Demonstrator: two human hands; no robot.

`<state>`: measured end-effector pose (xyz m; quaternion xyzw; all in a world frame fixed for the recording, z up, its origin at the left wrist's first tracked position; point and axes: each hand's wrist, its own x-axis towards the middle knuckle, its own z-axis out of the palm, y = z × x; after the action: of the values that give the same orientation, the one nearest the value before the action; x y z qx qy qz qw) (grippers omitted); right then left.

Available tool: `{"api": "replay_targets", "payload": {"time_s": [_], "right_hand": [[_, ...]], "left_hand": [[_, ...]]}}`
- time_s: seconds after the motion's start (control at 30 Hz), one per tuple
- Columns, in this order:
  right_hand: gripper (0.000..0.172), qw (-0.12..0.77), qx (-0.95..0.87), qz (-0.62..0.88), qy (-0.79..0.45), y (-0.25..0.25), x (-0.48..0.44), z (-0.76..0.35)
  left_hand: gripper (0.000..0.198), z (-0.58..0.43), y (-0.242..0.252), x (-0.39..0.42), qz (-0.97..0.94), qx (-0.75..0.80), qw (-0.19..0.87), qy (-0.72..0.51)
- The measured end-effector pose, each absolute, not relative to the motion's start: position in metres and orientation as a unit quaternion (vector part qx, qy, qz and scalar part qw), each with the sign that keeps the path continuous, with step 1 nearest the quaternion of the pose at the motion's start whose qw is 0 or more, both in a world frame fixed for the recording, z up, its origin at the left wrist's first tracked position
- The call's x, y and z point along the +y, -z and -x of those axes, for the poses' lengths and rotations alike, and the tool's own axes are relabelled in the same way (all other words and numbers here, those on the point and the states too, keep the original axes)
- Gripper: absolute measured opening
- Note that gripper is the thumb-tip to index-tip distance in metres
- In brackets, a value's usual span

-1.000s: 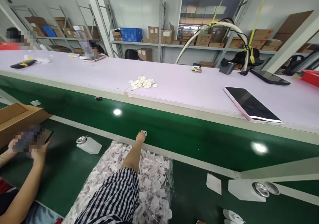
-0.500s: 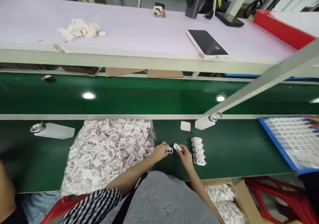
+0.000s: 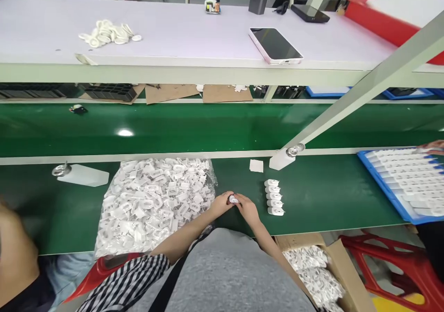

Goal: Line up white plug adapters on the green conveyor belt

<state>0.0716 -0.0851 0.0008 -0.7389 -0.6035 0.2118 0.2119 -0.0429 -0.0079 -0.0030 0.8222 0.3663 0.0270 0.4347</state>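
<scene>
Right hand moved in to my left hand, fingers of both clamped on small white plastic part

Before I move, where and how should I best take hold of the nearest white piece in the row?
I would pinch the nearest white piece by its narrow ends, coming from above and the near side. Its length runs across the row and its far long side sits close to the next piece, while both ends and the near side look free.
</scene>
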Motion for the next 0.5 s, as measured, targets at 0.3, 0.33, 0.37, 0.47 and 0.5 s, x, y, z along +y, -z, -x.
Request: {"api": "replay_targets", "payload": {"time_s": [0.3,0.33,0.37,0.47,0.5], "right_hand": [[0.035,0.070,-0.578,0.765,-0.274,-0.011,-0.077,-0.074],[0.035,0.060,-0.578,0.766,-0.276,-0.012,-0.076,-0.075],[0.034,0.052,-0.579,0.765,-0.278,-0.014,-0.074,-0.075],[0.032,0.018,-0.582,0.760,-0.289,-0.019,-0.067,-0.076],[0.030,0.004,-0.584,0.757,-0.293,-0.021,-0.064,-0.076]], "left_hand": [[0.036,0.037,-0.016,-0.008,-0.876,0.368,0.299,0.091],[0.037,0.035,-0.019,-0.007,-0.878,0.369,0.281,0.123],[0.037,0.032,-0.022,-0.006,-0.877,0.368,0.269,0.151],[0.029,0.023,-0.027,0.001,-0.872,0.360,0.270,0.192],[0.024,0.020,-0.028,0.004,-0.871,0.356,0.273,0.203]]}}
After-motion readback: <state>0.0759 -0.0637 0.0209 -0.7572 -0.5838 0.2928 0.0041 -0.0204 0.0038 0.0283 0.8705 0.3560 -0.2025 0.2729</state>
